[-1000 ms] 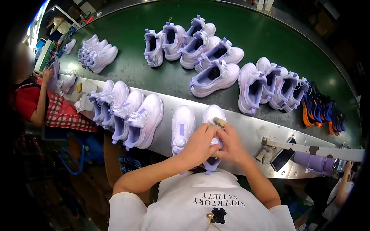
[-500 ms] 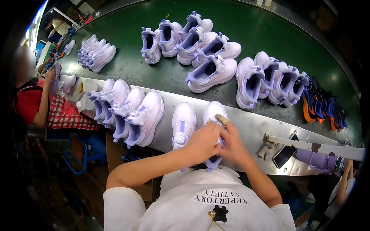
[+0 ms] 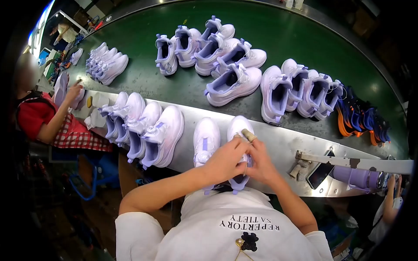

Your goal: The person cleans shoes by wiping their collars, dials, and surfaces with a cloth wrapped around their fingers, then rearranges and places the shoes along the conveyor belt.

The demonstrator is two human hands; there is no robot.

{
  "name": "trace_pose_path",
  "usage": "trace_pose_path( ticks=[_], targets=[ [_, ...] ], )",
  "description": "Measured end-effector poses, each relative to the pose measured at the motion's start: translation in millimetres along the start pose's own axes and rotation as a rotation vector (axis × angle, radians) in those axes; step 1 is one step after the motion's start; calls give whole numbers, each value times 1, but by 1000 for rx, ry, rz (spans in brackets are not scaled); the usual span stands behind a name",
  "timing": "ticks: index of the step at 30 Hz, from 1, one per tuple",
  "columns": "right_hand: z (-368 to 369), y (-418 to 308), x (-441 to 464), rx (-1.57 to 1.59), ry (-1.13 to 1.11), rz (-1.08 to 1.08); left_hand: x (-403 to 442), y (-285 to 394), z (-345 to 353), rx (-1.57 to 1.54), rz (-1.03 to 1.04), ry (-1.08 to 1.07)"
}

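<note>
A pale lilac sneaker [image 3: 237,125] stands toe away from me on the metal ledge, partly covered by my hands. My left hand [image 3: 227,160] is bent over its lacing area, fingers closed on the upper. From the other side my right hand [image 3: 261,165] pinches at the same spot, a tan finger cover [image 3: 248,135] on one finger. What the fingertips grip exactly is hidden between the hands. Close beside on the left stands a matching sneaker [image 3: 206,132] with a round dial on its tongue; my left hand and wrist overlap its heel end.
Several lilac sneakers [image 3: 163,135] line the metal ledge [image 3: 278,143] at left. More sneakers [image 3: 235,85] and dark orange-soled shoes [image 3: 363,117] stand on the green belt [image 3: 143,65]. A metal bar [image 3: 352,162], phone [image 3: 321,172] and purple bottle [image 3: 355,177] lie right. A co-worker [image 3: 48,117] sits left.
The shoes on the green belt have shifted left relative to the ledge. My hands stay on the same sneaker with little movement. The co-worker's hands and held shoe piece have moved.
</note>
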State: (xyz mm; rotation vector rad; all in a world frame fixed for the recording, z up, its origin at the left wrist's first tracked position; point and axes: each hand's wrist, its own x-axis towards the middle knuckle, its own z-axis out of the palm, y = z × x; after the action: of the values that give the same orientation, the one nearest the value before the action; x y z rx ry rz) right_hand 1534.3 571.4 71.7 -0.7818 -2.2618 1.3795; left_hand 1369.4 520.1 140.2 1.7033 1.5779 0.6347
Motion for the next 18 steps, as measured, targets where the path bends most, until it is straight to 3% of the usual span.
trace_pose_path(
  ticks=[4,10,18],
  targets=[
    [-29,-15,-3,144,-115,98,-27,11,11,22,-204,205],
    [-56,-17,-5,261,-198,150,-28,11,8,-128,-140,98],
    [-56,-14,-2,230,-142,150,-27,13,16,-35,-82,164]
  ],
)
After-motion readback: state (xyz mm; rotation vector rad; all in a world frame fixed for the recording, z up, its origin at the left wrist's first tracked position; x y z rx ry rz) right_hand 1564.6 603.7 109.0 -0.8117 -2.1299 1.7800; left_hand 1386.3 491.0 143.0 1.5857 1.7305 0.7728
